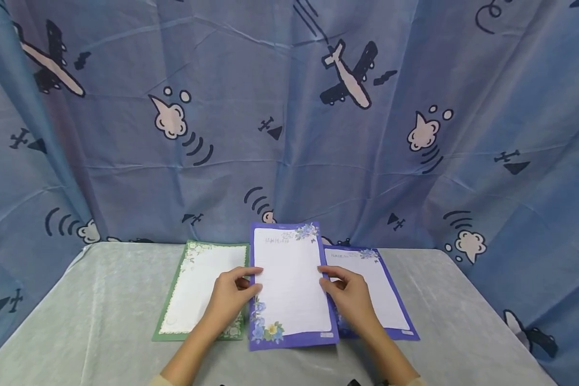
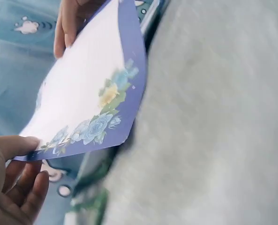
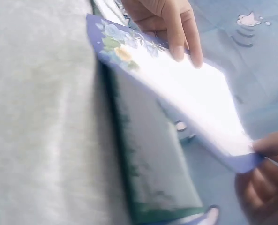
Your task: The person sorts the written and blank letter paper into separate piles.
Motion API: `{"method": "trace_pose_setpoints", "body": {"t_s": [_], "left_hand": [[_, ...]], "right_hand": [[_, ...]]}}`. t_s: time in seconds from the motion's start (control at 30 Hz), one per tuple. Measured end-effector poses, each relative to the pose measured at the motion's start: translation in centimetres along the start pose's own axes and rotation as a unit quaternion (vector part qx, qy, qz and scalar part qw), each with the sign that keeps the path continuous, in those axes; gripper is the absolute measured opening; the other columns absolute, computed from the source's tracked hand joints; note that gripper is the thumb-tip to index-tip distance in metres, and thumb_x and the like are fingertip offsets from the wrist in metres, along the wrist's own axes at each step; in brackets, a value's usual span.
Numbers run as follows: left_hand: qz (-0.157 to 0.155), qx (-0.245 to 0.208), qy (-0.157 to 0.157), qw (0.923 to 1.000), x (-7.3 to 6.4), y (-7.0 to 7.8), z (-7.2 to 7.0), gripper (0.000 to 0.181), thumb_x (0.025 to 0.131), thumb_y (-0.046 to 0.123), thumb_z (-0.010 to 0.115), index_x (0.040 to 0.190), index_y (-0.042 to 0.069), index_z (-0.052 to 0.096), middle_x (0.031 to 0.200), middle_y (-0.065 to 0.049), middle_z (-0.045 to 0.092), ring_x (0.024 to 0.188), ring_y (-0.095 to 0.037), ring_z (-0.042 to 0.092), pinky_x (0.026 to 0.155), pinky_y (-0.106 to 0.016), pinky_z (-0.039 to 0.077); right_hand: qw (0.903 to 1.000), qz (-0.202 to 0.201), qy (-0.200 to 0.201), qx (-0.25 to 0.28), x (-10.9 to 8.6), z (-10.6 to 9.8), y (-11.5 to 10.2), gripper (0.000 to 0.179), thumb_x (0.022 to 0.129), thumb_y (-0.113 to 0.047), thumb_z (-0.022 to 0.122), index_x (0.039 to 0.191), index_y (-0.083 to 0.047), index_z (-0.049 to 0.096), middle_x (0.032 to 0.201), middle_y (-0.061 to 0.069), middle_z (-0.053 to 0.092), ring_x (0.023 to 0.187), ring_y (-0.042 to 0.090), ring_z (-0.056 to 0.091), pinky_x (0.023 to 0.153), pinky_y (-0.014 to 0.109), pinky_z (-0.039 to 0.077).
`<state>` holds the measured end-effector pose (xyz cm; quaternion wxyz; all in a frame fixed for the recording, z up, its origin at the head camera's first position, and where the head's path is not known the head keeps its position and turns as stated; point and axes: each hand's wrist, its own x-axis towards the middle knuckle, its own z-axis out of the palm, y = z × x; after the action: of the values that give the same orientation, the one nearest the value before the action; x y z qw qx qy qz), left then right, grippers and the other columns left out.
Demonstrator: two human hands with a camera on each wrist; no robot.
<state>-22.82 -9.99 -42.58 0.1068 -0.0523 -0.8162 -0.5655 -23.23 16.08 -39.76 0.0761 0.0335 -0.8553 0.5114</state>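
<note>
Between both hands is a purple-bordered sheet of letter paper (image 1: 289, 284), raised off the table, with blue and yellow flowers in its corner and small writing near the top. My left hand (image 1: 227, 297) pinches its left edge between thumb and fingers. On the right edge, my right hand (image 1: 352, 297) pinches it the same way. Behind the left wrist lies a green-bordered sheet (image 1: 193, 295). A second purple-bordered sheet (image 1: 369, 289) lies at the right, partly covered by the held sheet and right hand. In the left wrist view, the held sheet (image 2: 82, 79) bends slightly.
The table (image 1: 111, 305) has a pale grey cloth over it. Behind its far edge hangs a blue curtain (image 1: 251, 123) printed with planes and clouds. Dark small objects (image 1: 354, 383) show at the bottom edge of the head view, too cropped to identify.
</note>
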Motion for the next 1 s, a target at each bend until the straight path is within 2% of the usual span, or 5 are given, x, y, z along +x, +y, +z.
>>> {"method": "trace_pose_setpoints", "body": {"t_s": [0.4,0.6,0.73,0.87,1.0], "left_hand": [[0.042,0.004,-0.027,0.9988,0.9,5.2,1.8,0.037,0.086,0.003,0.076,0.122,0.011,0.074,0.094,-0.009,0.069,0.074,-0.014,0.057,0.062,-0.022,0.049],[0.046,0.018,-0.036,0.9982,2.0,7.7,3.1,0.043,0.087,0.007,0.076,0.129,0.012,0.069,0.099,-0.011,0.068,0.074,-0.015,0.054,0.061,-0.025,0.048],[0.052,0.003,-0.052,0.9973,2.6,9.3,4.1,0.045,0.088,0.007,0.075,0.131,0.012,0.068,0.108,-0.011,0.069,0.073,-0.014,0.055,0.061,-0.026,0.047],[0.047,-0.013,-0.065,0.9967,2.7,10.7,5.2,0.045,0.089,0.008,0.074,0.133,0.013,0.067,0.099,-0.011,0.069,0.072,-0.015,0.054,0.060,-0.026,0.046],[0.038,-0.052,-0.058,0.9962,2.6,11.7,6.7,0.044,0.090,0.008,0.074,0.133,0.013,0.067,0.094,-0.011,0.068,0.074,-0.014,0.056,0.061,-0.025,0.047]], "right_hand": [[0.9953,-0.055,0.004,-0.080,-0.1,-4.3,-2.0,0.032,0.095,-0.011,0.069,0.127,-0.012,0.071,0.115,0.013,0.073,0.074,0.013,0.061,0.056,0.022,0.048],[0.9910,-0.079,0.009,-0.107,0.2,-6.3,-2.7,0.034,0.097,-0.013,0.068,0.130,-0.011,0.069,0.117,0.015,0.073,0.076,0.014,0.062,0.059,0.021,0.050],[0.9886,-0.075,0.026,-0.128,0.2,-7.7,-3.0,0.035,0.098,-0.014,0.066,0.132,-0.011,0.068,0.117,0.015,0.073,0.077,0.017,0.061,0.060,0.021,0.050],[0.9876,-0.071,0.040,-0.134,0.2,-9.0,-3.1,0.036,0.099,-0.012,0.062,0.135,-0.010,0.065,0.125,0.017,0.070,0.081,0.021,0.061,0.063,0.020,0.051],[0.9861,-0.066,0.058,-0.141,0.0,-10.4,-3.3,0.038,0.101,-0.010,0.058,0.138,-0.010,0.063,0.132,0.020,0.066,0.089,0.025,0.064,0.065,0.017,0.052]]}}
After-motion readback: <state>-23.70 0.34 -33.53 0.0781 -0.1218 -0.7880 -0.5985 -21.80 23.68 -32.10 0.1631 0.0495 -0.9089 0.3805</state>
